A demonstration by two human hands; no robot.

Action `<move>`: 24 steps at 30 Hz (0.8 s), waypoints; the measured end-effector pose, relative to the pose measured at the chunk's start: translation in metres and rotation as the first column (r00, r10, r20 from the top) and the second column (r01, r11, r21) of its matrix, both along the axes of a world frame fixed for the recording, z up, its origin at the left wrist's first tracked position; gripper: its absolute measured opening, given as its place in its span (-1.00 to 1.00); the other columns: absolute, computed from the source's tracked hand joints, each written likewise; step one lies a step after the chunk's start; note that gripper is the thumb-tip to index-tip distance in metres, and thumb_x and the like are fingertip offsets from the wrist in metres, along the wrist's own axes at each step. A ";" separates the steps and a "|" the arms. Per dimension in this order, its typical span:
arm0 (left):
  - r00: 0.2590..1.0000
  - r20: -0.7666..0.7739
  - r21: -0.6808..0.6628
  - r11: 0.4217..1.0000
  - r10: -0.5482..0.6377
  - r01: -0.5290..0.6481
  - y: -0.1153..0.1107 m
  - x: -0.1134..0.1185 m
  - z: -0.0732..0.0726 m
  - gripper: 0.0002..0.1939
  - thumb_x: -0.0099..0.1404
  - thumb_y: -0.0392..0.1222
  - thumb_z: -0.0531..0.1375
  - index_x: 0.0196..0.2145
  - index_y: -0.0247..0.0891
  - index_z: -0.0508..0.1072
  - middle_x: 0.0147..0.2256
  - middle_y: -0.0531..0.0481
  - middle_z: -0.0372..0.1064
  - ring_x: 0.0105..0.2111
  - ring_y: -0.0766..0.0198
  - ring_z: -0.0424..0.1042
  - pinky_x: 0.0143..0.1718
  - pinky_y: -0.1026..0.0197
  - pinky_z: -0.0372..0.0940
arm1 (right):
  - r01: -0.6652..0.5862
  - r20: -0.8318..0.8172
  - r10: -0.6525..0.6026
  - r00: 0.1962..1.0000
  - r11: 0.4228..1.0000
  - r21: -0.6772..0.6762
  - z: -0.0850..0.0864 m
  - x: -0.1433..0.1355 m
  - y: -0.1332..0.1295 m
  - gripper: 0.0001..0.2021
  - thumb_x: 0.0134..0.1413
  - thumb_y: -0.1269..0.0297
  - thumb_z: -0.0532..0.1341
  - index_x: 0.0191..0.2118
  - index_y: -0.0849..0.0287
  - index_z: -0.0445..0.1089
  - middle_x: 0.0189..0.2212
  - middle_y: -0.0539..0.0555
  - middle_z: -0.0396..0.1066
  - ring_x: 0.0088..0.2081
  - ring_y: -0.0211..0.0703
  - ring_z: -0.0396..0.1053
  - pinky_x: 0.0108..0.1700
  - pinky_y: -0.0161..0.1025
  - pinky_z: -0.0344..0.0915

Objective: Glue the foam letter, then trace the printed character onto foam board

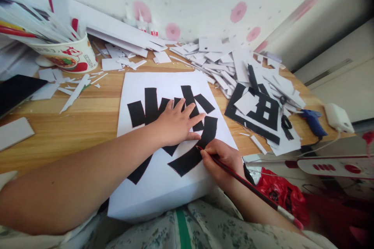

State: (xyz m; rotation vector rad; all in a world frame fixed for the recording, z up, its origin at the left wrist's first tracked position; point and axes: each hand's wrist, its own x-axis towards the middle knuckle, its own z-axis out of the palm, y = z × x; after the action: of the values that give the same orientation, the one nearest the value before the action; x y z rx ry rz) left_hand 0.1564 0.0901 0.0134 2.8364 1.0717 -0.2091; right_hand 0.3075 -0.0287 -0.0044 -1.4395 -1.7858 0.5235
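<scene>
A white sheet (163,79) lies on the table and hangs over its front edge. On it rest black cut-out strokes (151,103) shaped like a written character. My left hand (177,122) is spread flat over the middle of the black shape, covering part of it. In my right hand (223,159) is a dark pencil with red stripes (248,184), its eraser end pointing down toward me. The pencil's tip is at the upper edge of the curved black stroke (189,159), just right of and below my left hand.
A paper cup (90,52) with white strips stands at the left, near a dark tablet-like object (20,91). White offcuts (216,56) pile up at the back. To the right are another black cut-out (273,118), scissors (287,122) and a blue glue gun (314,122).
</scene>
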 end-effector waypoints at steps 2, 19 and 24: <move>1.000 0.003 0.004 1.000 0.000 0.000 0.000 0.000 0.000 -0.28 0.28 0.29 -0.02 0.31 0.02 -0.04 0.32 -0.27 -0.17 0.28 -0.35 -0.19 0.15 -0.38 -0.17 | -0.037 0.032 0.037 0.999 0.999 0.012 0.000 0.003 0.002 -0.81 0.05 0.43 0.16 -0.54 0.14 0.23 -0.57 -0.05 0.31 -0.57 -0.34 0.23 -0.53 -0.36 0.12; 1.000 0.003 0.025 1.000 0.008 -0.009 0.000 -0.001 -0.002 -0.29 0.28 0.29 0.00 0.30 0.03 -0.03 0.32 -0.25 -0.15 0.28 -0.33 -0.21 0.16 -0.37 -0.18 | -0.040 -0.076 0.036 0.996 0.998 -0.045 0.001 0.016 0.015 -0.84 0.00 0.41 0.18 -0.56 0.15 0.29 -0.55 -0.02 0.41 -0.53 -0.30 0.33 -0.48 -0.36 0.22; 1.000 0.030 0.026 1.000 0.009 -0.010 0.001 -0.002 -0.004 -0.29 0.27 0.29 0.01 0.29 0.02 0.00 0.32 -0.24 -0.13 0.28 -0.33 -0.20 0.15 -0.36 -0.18 | -0.005 -0.078 0.000 0.997 0.998 -0.065 -0.001 0.017 0.016 -0.85 0.00 0.41 0.19 -0.54 0.14 0.29 -0.56 -0.03 0.41 -0.52 -0.29 0.33 -0.46 -0.34 0.22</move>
State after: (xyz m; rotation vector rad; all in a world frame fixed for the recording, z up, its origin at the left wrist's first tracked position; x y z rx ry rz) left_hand 0.1541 0.0906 0.0096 2.8472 1.0898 -0.1525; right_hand 0.3241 -0.0125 -0.0052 -1.4407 -1.7234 0.6361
